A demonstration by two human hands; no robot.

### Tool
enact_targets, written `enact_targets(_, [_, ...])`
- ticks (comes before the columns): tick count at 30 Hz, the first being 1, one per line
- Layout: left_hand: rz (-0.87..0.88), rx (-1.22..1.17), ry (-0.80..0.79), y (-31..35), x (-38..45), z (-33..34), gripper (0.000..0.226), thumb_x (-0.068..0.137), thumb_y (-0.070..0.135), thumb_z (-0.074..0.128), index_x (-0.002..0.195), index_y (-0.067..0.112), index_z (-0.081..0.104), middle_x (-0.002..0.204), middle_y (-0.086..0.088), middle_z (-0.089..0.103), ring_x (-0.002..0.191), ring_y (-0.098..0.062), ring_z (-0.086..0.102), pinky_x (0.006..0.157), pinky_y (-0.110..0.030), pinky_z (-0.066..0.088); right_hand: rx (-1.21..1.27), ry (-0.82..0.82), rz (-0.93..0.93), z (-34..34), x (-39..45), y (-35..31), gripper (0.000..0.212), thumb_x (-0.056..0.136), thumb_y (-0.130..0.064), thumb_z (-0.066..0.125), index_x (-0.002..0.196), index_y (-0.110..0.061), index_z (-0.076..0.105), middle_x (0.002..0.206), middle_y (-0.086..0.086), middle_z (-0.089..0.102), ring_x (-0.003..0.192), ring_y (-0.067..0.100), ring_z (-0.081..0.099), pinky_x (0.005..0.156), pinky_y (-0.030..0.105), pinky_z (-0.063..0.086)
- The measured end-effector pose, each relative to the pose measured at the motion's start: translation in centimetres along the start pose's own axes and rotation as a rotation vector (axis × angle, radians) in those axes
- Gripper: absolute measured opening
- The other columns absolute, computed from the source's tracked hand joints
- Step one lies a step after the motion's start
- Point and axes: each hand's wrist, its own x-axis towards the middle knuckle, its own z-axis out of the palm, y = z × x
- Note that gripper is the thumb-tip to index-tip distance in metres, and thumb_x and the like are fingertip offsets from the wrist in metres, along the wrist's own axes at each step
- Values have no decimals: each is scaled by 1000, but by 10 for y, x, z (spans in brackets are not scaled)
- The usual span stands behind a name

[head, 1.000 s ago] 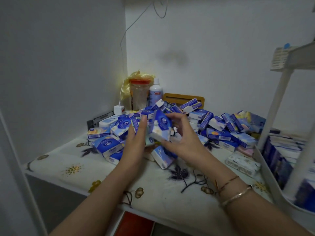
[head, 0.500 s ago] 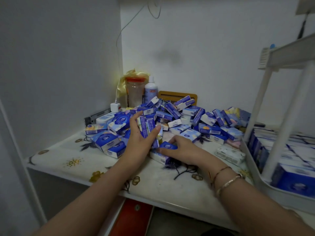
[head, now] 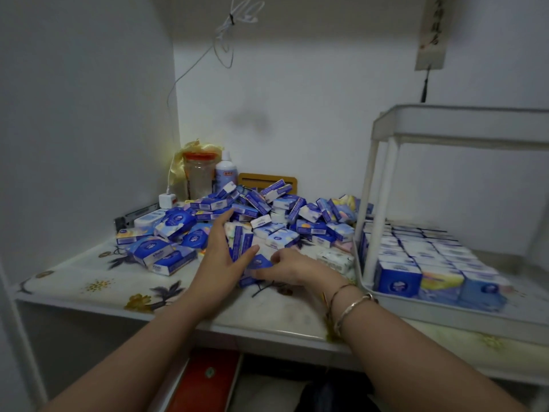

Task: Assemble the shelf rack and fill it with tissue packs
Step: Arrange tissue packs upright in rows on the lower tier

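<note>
We reach both forearms in from 6 o'clock across the floral tabletop (head: 98, 285). Our left hand (head: 221, 257) stands on edge, palm turned toward 3 o'clock, its straight fingers aimed at 12 o'clock and the thumb spread toward 2 o'clock; palm and thumb brace a few upright blue packs (head: 241, 243) that stand on end against it, with nothing curled round them. Our right hand (head: 289, 267) lies low, knuckles up, two bangles (head: 349, 306) on the wrist, and its curled fingers pinch a flat blue pack (head: 258, 263) that lies on the table at 9 o'clock of the hand, just touching the upright ones.

The main heap of tissue packs (head: 267, 215) sprawls at 12 o'clock of both hands, spilling toward 10 o'clock. The white shelf rack (head: 383, 185) stands at 3 o'clock, its lower tray (head: 445, 316) holding neat rows of packs and an upper tier above on thin posts. At 11 o'clock, behind the heap, stand a clear jar with an orange lid (head: 199, 176) and a white bottle (head: 226, 173).
</note>
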Motion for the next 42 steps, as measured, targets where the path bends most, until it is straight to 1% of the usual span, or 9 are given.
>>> enact_targets(5, [-85,-102,44,2,-7,10,75,87,23,68,144,31,20,153,4,24,139,-19,31,114,-38,31,12,24,6,6,-2,-4,55,76,-35,69,125,-21,48,130,9,43,124,30,37,99,38,41])
enact_targets(10, [-89,-161,59,2,-8,14,73,85,34,68,139,40,19,152,3,25,137,-23,36,110,-48,36,607,28,-15,9,-6,-7,44,76,-12,63,119,-16,50,105,12,60,87,22,59,67,29,46])
enact_targets(14, [-84,-151,38,3,-7,15,74,86,27,69,140,38,20,149,1,30,132,-20,43,110,-45,38,813,166,-8,8,-10,-1,33,83,-9,61,114,-16,52,92,14,61,57,19,55,52,30,43])
enact_targets(18, [-28,-77,-16,14,-11,22,73,84,17,71,136,33,23,135,11,34,124,-12,46,103,-28,39,766,390,-61,-6,-23,0,46,82,-8,59,126,-16,48,114,10,59,92,25,63,73,37,53])
enact_targets(23, [117,36,-8,32,-14,25,77,81,19,73,139,34,23,139,2,40,126,-18,47,104,-44,43,775,288,-201,-20,-62,-10,55,82,-44,60,112,2,56,110,23,63,88,25,63,82,43,51])
enact_targets(26, [176,19,19,54,-18,25,76,79,14,73,132,40,26,130,11,43,119,-11,51,96,-32,48,749,245,-230,-29,-86,-5,53,82,-50,65,118,-14,50,103,-3,62,93,11,61,78,28,51])
enact_targets(30, [268,82,-11,81,-29,26,74,78,18,75,134,38,32,126,13,49,107,-2,55,84,-17,46,667,265,-229,-40,-116,3,72,74,-54,72,126,-15,38,113,-1,59,98,14,60,68,29,52])
enact_targets(38, [377,-35,-265,165,-47,51,87,72,35,80,140,36,26,113,21,52,103,5,58,85,-14,51,798,487,-281,-89,-195,57,13,83,-18,64,92,-11,59,84,7,69,77,17,68,77,40,59])
enact_targets(42, [361,-14,-403,187,-46,89,50,93,42,53,138,27,38,130,11,54,117,1,52,96,-26,49,877,690,-265,-135,-227,103,15,92,-11,54,79,-15,49,74,6,60,67,15,59,80,39,53])
